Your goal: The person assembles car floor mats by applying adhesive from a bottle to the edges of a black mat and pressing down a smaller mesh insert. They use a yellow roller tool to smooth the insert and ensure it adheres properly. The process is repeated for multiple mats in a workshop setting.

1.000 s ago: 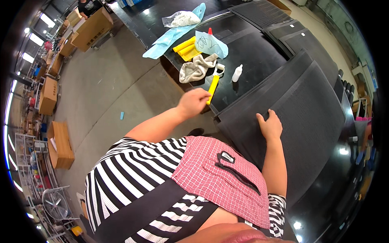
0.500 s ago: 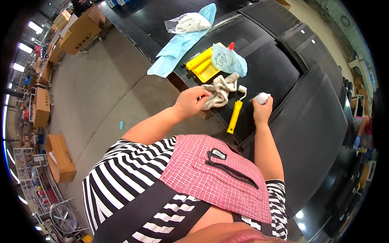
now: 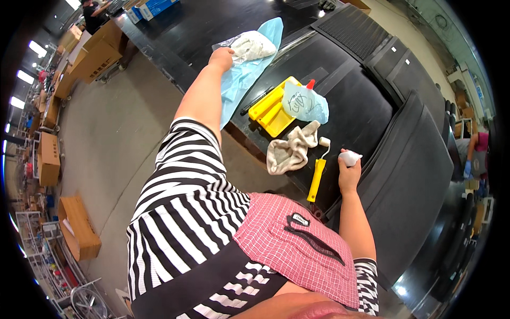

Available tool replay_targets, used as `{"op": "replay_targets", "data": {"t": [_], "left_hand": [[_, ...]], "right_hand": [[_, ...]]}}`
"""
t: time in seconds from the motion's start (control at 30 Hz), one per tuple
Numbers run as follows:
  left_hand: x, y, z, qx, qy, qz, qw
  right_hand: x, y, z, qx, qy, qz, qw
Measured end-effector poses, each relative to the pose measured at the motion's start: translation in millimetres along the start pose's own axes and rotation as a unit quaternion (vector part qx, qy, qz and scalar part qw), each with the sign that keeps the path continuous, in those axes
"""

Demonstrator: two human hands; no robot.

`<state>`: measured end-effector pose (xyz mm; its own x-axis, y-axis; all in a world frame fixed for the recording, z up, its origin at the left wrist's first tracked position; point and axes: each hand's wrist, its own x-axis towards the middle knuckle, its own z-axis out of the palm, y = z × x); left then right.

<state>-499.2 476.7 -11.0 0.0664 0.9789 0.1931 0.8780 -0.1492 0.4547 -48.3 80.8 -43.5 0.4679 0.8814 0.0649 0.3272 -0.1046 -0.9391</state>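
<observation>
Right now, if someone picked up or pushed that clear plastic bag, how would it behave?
The clear plastic bag would probably sag and crumple, since its film looks thin and wrinkled. Pushed, it might drag the blue sheet along, as it lies partly over it. Rolling seems unlikely, given its flattened, uneven shape.

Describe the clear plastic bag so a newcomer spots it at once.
On the black table, left of the yellow tray, lies a long light-blue sheet. The clear plastic bag lies partly over the sheet's far half, with the left hand at the bag's left end. Unlike the blue sheet, it is see-through, with something white bunched inside.
</observation>
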Motion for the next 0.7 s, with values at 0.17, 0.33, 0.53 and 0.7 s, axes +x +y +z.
{"op": "replay_targets", "data": {"t": [0.17,0.33,0.53,0.7], "left_hand": [[43,-11,31,0.058,0.146,-0.002,0.988],[61,21,41,0.077,0.038,-0.082,0.993],[54,12,47,0.039,0.119,-0.093,0.988],[55,18,45,0.040,0.101,-0.105,0.989]], "right_hand": [[-2,3,6,0.014,-0.003,-0.004,1.000],[-9,0,7,0.009,0.017,-0.017,1.000],[-6,-6,10,-0.017,0.015,-0.042,0.999],[-8,-6,11,-0.003,0.032,-0.042,0.999]]}}
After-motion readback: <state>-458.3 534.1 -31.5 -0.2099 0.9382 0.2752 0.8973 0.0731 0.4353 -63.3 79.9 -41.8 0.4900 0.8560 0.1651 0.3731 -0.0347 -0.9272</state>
